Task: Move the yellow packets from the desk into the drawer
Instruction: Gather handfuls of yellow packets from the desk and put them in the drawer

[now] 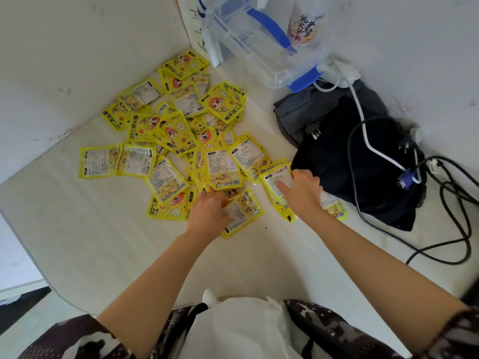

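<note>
Several yellow hand-warmer packets (178, 130) lie scattered in a loose pile across the white desk (103, 242), some face up, some showing their printed backs. My left hand (210, 211) reaches into the near edge of the pile and its fingers curl around a packet (239, 216) at the front. My right hand (302, 191) grips a small stack of packets (274, 182) at the pile's right edge, beside the black cloth. No drawer is visible in the head view.
A clear plastic box with blue latches (259, 45) stands at the back, with a printed cup (303, 22) beside it. A black bag or cloth (357, 164) lies at the right, with white and black cables (440, 203) over it. A white plastic bag (246, 330) sits at my lap.
</note>
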Available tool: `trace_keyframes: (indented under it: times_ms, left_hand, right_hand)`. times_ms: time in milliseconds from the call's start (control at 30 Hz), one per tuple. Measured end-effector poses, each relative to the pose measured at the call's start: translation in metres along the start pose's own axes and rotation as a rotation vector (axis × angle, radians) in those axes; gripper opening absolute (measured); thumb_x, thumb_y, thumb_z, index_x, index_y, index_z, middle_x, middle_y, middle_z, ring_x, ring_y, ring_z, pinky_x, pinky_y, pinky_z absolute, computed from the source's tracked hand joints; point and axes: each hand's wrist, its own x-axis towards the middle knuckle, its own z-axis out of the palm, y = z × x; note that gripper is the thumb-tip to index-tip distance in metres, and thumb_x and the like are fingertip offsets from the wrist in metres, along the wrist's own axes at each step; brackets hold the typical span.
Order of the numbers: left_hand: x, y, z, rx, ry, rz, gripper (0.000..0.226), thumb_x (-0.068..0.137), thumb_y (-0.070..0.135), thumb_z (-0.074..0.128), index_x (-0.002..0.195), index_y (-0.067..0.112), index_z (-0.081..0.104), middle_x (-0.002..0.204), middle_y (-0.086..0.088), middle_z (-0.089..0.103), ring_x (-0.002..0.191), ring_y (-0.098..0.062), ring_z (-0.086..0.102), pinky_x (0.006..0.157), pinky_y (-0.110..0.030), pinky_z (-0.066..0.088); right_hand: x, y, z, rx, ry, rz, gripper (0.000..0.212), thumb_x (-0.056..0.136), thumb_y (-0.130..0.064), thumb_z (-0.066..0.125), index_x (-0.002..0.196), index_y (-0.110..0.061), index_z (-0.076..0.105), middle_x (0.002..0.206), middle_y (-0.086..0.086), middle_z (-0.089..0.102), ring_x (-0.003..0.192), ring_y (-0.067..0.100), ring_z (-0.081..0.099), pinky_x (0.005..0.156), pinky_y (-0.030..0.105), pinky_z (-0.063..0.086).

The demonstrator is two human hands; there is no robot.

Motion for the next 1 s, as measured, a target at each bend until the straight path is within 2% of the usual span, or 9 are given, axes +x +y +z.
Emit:
trace_keyframes:
  times_ms: [133,300,400,500,600,700,767,900,1000]
  left_hand:
    - [0.0,0.001,-0.002,-0.005,-0.011,0.009,0.028,0.081,0.016,0.063,0.109,0.015,0.063,0.109,-0.001,0.063,0.105,-0.026,0.054,0.087,-0.035,0.043]
    - [-0.002,0.006,-0.013,-0.179,-0.098,-0.01,0.024,0.08,0.007,0.062,0.101,0.016,0.054,0.101,-0.004,0.062,0.078,-0.021,0.056,0.057,-0.023,0.038]
    - [-0.002,0.003,-0.022,-0.326,-0.187,-0.104,0.038,0.081,0.006,0.064,0.111,0.025,0.05,0.1,-0.002,0.058,0.068,-0.016,0.055,0.05,-0.024,0.043]
    - [0.0,0.002,-0.032,-0.369,-0.229,-0.118,0.049,0.082,0.007,0.067,0.125,0.027,0.054,0.101,0.001,0.058,0.071,-0.011,0.056,0.054,-0.019,0.043]
    - [0.003,-0.006,-0.046,-0.42,-0.213,-0.127,0.024,0.082,0.008,0.069,0.101,0.022,0.071,0.086,0.004,0.066,0.071,-0.009,0.059,0.055,-0.019,0.043]
    - [0.006,-0.013,-0.059,-0.614,-0.163,-0.215,0.02,0.081,0.006,0.071,0.081,0.026,0.071,0.08,0.0,0.07,0.068,-0.014,0.062,0.058,-0.029,0.05]
    - [0.01,-0.015,-0.064,-0.765,-0.111,-0.281,0.022,0.08,0.002,0.07,0.084,0.023,0.071,0.085,-0.002,0.073,0.075,-0.02,0.067,0.065,-0.032,0.052]
    - [0.026,-0.014,-0.066,-1.025,-0.023,-0.405,0.018,0.083,0.001,0.067,0.095,0.015,0.071,0.099,-0.009,0.075,0.095,-0.033,0.071,0.091,-0.052,0.054]
    - [0.042,-0.011,-0.063,-1.078,0.066,-0.487,0.015,0.082,0.004,0.069,0.092,0.015,0.071,0.098,-0.009,0.075,0.094,-0.032,0.071,0.092,-0.054,0.053]
  right_hand:
    - [-0.003,-0.01,0.007,-0.065,-0.027,-0.031,0.049,0.086,-0.042,0.063,0.127,-0.015,0.055,0.134,0.011,0.043,0.117,0.034,0.038,0.099,0.042,0.034]
    - [-0.001,-0.013,0.009,-0.173,-0.021,-0.047,0.042,0.086,-0.042,0.064,0.119,-0.017,0.058,0.123,0.007,0.05,0.109,0.031,0.04,0.089,0.041,0.035]
    - [0.0,-0.012,0.009,-0.182,-0.024,-0.041,0.041,0.088,-0.039,0.063,0.12,-0.014,0.055,0.126,0.008,0.048,0.111,0.032,0.041,0.093,0.042,0.035]
    - [-0.002,-0.01,0.008,-0.168,-0.03,-0.031,0.04,0.089,-0.035,0.062,0.121,-0.014,0.052,0.124,0.009,0.048,0.108,0.03,0.05,0.091,0.042,0.035]
    - [-0.005,-0.014,0.008,-0.156,-0.042,-0.058,0.036,0.089,-0.029,0.063,0.12,-0.016,0.051,0.121,0.008,0.048,0.093,0.027,0.058,0.088,0.042,0.035]
    - [-0.009,-0.019,0.007,-0.1,-0.062,-0.078,0.04,0.089,-0.027,0.063,0.124,-0.016,0.048,0.123,0.007,0.045,0.092,0.028,0.059,0.089,0.042,0.034]
    - [-0.012,-0.021,0.006,-0.064,-0.066,-0.077,0.04,0.089,-0.029,0.063,0.123,-0.015,0.047,0.119,0.008,0.047,0.096,0.029,0.058,0.092,0.044,0.033]
    - [-0.022,-0.009,-0.003,0.122,-0.086,-0.001,0.031,0.086,-0.028,0.066,0.109,-0.017,0.048,0.093,0.002,0.058,0.09,0.028,0.057,0.093,0.047,0.031]
    - [-0.03,0.013,-0.01,0.272,-0.077,0.117,0.033,0.084,-0.026,0.067,0.106,-0.025,0.042,0.087,-0.002,0.057,0.086,0.027,0.055,0.093,0.045,0.033]
